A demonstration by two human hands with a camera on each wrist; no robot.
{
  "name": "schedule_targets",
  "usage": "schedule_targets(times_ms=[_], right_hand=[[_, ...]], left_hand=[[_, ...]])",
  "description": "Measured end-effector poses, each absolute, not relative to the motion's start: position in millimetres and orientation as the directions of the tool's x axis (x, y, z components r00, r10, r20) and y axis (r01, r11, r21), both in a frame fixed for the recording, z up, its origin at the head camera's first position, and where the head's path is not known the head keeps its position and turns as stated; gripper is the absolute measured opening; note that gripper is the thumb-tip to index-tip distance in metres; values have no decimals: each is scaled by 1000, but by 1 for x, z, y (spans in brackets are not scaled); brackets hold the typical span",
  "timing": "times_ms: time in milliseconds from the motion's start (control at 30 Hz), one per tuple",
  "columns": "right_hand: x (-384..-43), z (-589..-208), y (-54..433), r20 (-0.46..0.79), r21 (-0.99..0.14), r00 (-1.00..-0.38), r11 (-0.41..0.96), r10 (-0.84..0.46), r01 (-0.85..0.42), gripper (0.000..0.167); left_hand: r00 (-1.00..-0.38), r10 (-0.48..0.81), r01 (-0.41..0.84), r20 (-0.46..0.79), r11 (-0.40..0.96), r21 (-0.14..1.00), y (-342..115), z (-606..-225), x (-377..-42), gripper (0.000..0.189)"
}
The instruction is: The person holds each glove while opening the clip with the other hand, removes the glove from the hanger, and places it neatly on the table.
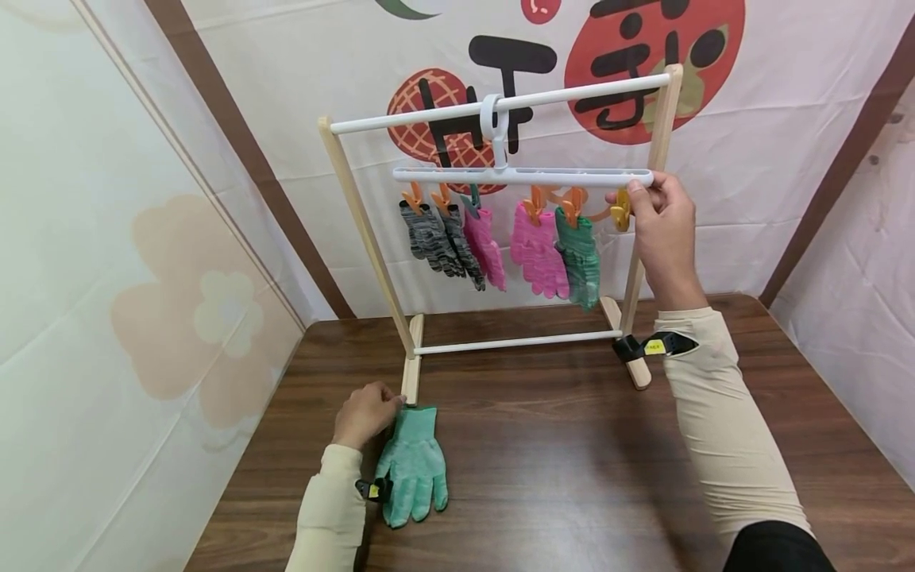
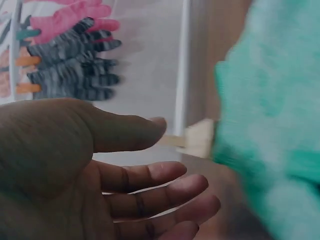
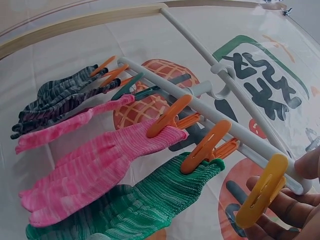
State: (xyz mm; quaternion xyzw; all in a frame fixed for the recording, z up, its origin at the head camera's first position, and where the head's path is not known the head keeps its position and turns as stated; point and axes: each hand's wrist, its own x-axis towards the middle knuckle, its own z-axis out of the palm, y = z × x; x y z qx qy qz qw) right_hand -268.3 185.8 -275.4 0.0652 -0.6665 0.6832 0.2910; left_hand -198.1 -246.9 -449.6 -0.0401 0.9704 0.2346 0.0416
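Observation:
My right hand [image 1: 665, 230] pinches the right end of a white clip hanger [image 1: 457, 176], which hooks over the top rod of a drying rack. A yellow clothespin [image 3: 262, 190] hangs at that end beside my fingers, with no glove in it. Orange and teal clothespins hold grey-black gloves [image 1: 429, 242], pink gloves [image 1: 538, 250] and a green glove [image 1: 577, 258]. Down on the table lies a light green glove [image 1: 413, 469], cuff toward the rack. My left hand [image 1: 367, 413] is just left of its cuff; in the left wrist view the thumb and relaxed fingers stand apart, holding nothing.
The rack has wooden side posts [image 1: 368, 238], a white top rod [image 1: 586, 97] and a white lower rod [image 1: 515, 343]. Its feet stand on a brown wood-grain table [image 1: 536, 461]. Behind hangs a printed white cloth [image 1: 286, 79], and another cloth wall rises at the left.

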Motion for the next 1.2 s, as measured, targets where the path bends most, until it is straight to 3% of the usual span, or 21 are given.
schedule_targets(times_ms=[200,400,833,1200], right_hand=[[-267,-275,186,471,-879,-827,78,309,-471,31],[-266,-275,186,473,-880,-826,109,306,-463,35],[-267,-277,188,473,-879,-825,107,309,-464,36],[-268,-284,189,510,-859,-806,133,301,-494,38]], left_hand=[[-1000,-7,-19,-29,891,453,-229,-423,-212,31],[-994,92,110,59,842,528,-200,-408,-227,29],[-922,267,385,282,716,582,-116,-362,-256,25],[-898,303,440,319,634,636,-77,-344,-266,26]])
